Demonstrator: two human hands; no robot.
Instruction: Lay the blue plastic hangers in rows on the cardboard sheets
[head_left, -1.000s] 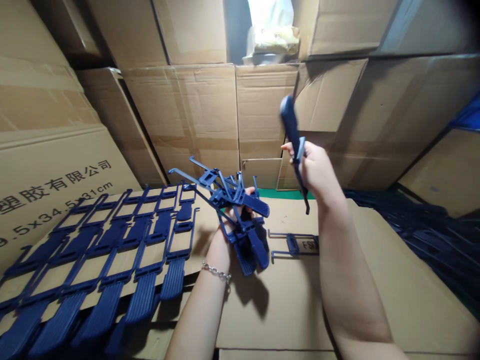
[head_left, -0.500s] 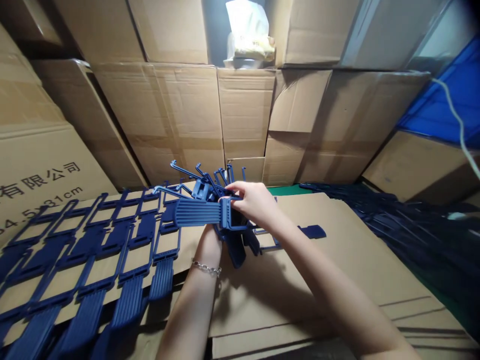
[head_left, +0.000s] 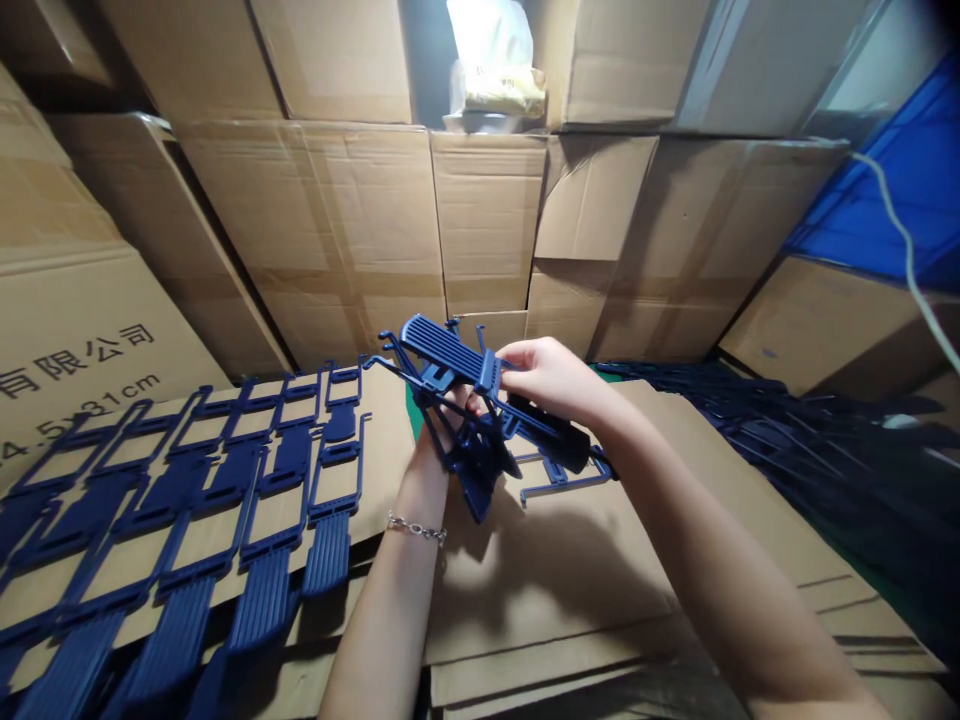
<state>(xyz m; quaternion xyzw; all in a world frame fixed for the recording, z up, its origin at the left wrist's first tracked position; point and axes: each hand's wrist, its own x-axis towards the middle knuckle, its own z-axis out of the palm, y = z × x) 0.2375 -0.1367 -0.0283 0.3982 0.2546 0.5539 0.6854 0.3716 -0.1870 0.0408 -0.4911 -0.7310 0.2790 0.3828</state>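
My left hand (head_left: pixel 456 400), mostly hidden behind the parts, is closed around a bunch of dark blue plastic frames (head_left: pixel 480 465) with hooked arms. My right hand (head_left: pixel 551 375) has its thumb and fingers closed on one dark blue frame with a ribbed plate (head_left: pixel 446 345). That plate slants up to the left across the bunch. Its fingertips are partly covered by the frame. Beneath my right wrist, another blue frame (head_left: pixel 559 480) lies flat on the cardboard sheet (head_left: pixel 570 590).
On the left, similar blue frames (head_left: pixel 262 515) lie in overlapping rows on cardboard. A dark heap of blue parts (head_left: pixel 787 430) is on the right. Stacked cartons (head_left: pixel 315 220) form a wall behind, with a tissue pack (head_left: pixel 495 80) on top.
The ribbed plate has swung from level to slanting up-left. My right hand has shifted slightly right, and the bunch has turned, uncovering the end of the left rows.
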